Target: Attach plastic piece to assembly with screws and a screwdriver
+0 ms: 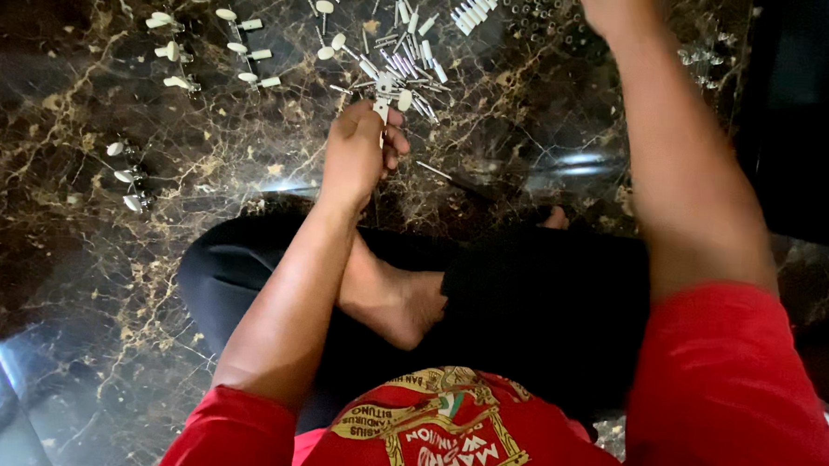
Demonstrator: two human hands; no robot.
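Parts sorted in groups on dark marble floor (77, 274) | left hand (357, 151) clenched on small white-tipped metal part (383, 106) beside loose pile (399, 60) (within easy reach) | right hand (611, 7) reaches toward dark rings (541, 10), grip unclear

We sit cross-legged, one bare foot (397, 302) tucked sole-up between our knees, both arms stretched forward from short red sleeves. Our left arm runs straight out from the shoulder, its wrist level, ending in the left hand (360, 151), which is curled into a loose fist with knuckles up and fingers (395, 139) folded in toward the palm. Our right arm reaches farther and higher, elbow nearly straight, forearm angled inward. The right hand (611, 7) is cut off at the top edge, so its fingers cannot be made out.
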